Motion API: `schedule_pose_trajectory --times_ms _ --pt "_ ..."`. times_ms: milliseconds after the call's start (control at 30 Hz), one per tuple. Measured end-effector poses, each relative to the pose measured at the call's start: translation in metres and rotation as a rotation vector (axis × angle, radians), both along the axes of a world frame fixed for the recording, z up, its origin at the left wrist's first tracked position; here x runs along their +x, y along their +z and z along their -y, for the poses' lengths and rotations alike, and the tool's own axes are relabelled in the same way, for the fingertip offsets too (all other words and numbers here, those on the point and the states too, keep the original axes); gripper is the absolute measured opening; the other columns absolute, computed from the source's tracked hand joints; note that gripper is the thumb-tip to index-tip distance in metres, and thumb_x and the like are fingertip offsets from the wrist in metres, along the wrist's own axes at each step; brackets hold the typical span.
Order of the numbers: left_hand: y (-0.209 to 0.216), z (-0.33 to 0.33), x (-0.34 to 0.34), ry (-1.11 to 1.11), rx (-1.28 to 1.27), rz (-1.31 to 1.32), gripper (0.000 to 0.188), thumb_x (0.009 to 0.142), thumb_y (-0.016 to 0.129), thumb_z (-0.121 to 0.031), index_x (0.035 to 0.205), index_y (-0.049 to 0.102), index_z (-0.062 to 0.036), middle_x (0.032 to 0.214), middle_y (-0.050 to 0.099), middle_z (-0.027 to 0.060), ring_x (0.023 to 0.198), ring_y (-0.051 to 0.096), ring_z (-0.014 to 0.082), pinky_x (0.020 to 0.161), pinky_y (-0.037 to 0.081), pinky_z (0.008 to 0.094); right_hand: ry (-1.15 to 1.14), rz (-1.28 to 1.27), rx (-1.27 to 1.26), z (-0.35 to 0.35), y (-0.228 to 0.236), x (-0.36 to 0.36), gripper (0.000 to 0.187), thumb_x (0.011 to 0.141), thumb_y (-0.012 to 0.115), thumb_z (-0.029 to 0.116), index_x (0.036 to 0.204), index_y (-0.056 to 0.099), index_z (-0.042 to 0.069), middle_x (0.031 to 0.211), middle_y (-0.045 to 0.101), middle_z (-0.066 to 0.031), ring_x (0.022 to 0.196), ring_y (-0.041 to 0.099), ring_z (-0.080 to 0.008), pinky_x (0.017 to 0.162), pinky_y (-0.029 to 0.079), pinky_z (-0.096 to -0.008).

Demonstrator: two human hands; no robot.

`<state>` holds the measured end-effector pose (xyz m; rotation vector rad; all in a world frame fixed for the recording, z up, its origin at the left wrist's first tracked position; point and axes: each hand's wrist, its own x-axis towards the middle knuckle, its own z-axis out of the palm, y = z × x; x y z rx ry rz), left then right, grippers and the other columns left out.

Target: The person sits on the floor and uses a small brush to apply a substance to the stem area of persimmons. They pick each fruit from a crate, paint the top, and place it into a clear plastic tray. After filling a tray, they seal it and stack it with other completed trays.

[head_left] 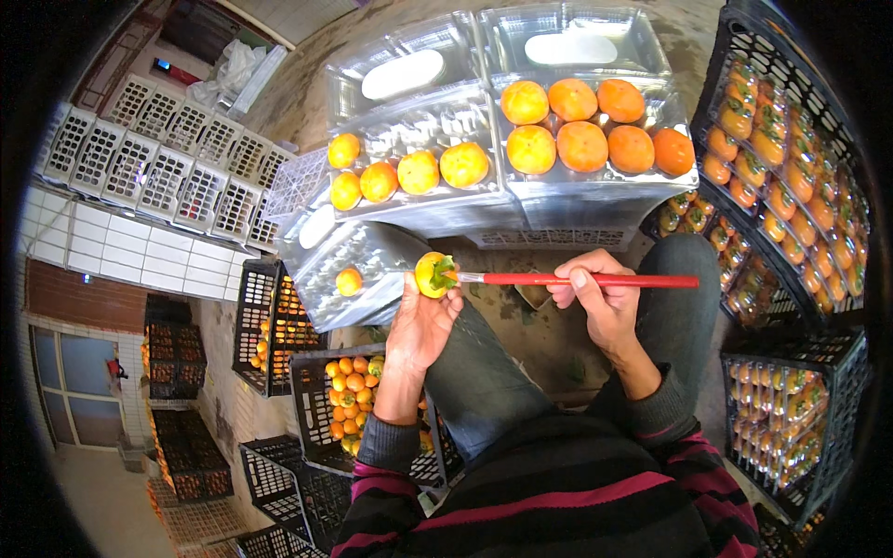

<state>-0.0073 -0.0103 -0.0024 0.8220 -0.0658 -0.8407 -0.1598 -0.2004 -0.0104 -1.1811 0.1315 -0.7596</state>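
Note:
My left hand [423, 321] is closed around a yellow-orange persimmon [430, 275], its green leafy cap turned to the right. In my right hand [600, 302] is a red-handled paintbrush [521, 278], held level between thumb and fingers. The brush tip touches the persimmon's cap. Just beyond my hands lie clear plastic clamshell trays; the right tray [558, 191] bears several orange persimmons [582, 146] in two rows. The left tray [484, 200] has several persimmons [418, 172] along its near and left sides. A lower tray [321, 312] at the left holds one persimmon [349, 282].
A black crate [307, 418] of loose persimmons stands left of my legs. Black crates [791, 446] packed with filled trays are stacked at my right. White crates [139, 167] line the far left, and more black crates [191, 456] stand on the floor below them.

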Motion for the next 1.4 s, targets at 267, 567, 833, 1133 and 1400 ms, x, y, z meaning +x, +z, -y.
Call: schedule_pose_trajectory --times_ms 267,567,833,1133,1400 --pt "0.02 0.012 0.02 0.075 0.203 0.605 0.042 0.084 0.06 -0.015 0.121 0.045 -0.0025 0.116 0.052 0.0097 0.104 0.052 0.0193 0.095 0.04 0.0348 -0.114 0.088 0.121 0.001 -0.002 0.003 0.015 0.091 0.051 0.012 0.092 0.057 -0.002 0.076 0.063 -0.0091 0.062 0.057 -0.0092 0.058 0.048 -0.0222" --pt "0.132 0.057 0.141 0.124 1.008 2.0 0.049 0.073 0.065 -0.008 0.119 0.05 -0.0035 0.113 0.055 0.0145 0.107 0.05 0.0273 0.094 0.038 0.0352 -0.191 0.025 0.091 0.004 -0.006 0.006 0.015 0.091 0.051 0.012 0.094 0.056 -0.002 0.078 0.063 -0.0098 0.063 0.057 -0.0096 0.059 0.048 -0.0221" --pt "0.149 0.073 0.166 -0.354 1.163 2.0 0.051 0.073 0.064 -0.01 0.123 0.051 -0.0098 0.111 0.057 0.0124 0.105 0.048 0.0304 0.094 0.037 0.0366 -0.176 -0.003 0.095 0.005 -0.009 0.007 0.015 0.091 0.05 0.011 0.093 0.056 -0.003 0.078 0.063 -0.0105 0.063 0.058 -0.0108 0.059 0.049 -0.0225" --pt "0.122 0.062 0.191 -0.012 1.154 2.107 0.035 0.079 0.058 -0.016 0.112 0.057 -0.0055 0.1 0.061 0.02 0.095 0.057 0.0351 0.081 0.045 0.0398 -0.262 -0.03 -0.048 0.014 -0.016 0.02 0.021 0.093 0.047 0.015 0.094 0.056 -0.003 0.077 0.064 -0.0142 0.062 0.06 -0.0142 0.055 0.051 -0.0255" --pt "0.045 -0.09 0.135 0.606 0.7 1.61 0.028 0.088 0.055 -0.016 0.111 0.056 -0.0014 0.103 0.06 0.0101 0.092 0.058 0.0185 0.079 0.047 0.029 -0.316 -0.129 -0.012 0.011 -0.018 0.016 0.031 0.093 0.044 0.025 0.096 0.056 -0.004 0.078 0.064 -0.0151 0.062 0.062 -0.0158 0.054 0.051 -0.0244"
